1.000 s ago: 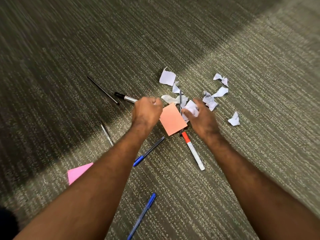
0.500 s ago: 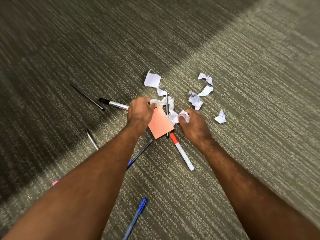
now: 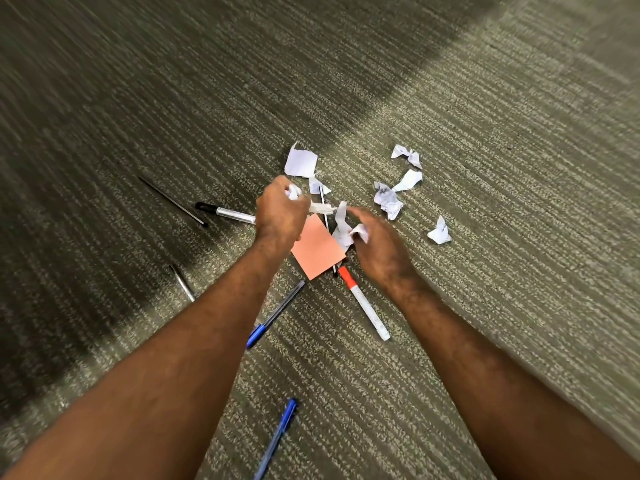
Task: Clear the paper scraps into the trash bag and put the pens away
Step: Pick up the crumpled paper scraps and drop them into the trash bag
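Observation:
Both my hands work over a litter of white paper scraps on the carpet. My left hand (image 3: 280, 216) grips crumpled white scraps (image 3: 293, 191), with a strip sticking out to its right. My right hand (image 3: 377, 249) pinches another white scrap (image 3: 360, 232). Between the hands lies an orange sticky note (image 3: 317, 251). More scraps lie beyond: a flat torn piece (image 3: 300, 162), a crumpled clump (image 3: 388, 199), and several to the right (image 3: 440, 232). An orange-capped marker (image 3: 363, 303) lies under my right wrist. A black-capped marker (image 3: 225, 213) lies left of my left hand.
Two blue pens lie on the carpet, one near my left forearm (image 3: 275, 315), one at the bottom (image 3: 275, 438). A thin black pen (image 3: 173, 200) and a silver pen (image 3: 181, 282) lie to the left. No trash bag is in view.
My left hand has lifted and moved up with white scraps now in its fingers. My right hand stays on its scrap. The view has shifted, and the pink note at the lower left has left the frame.

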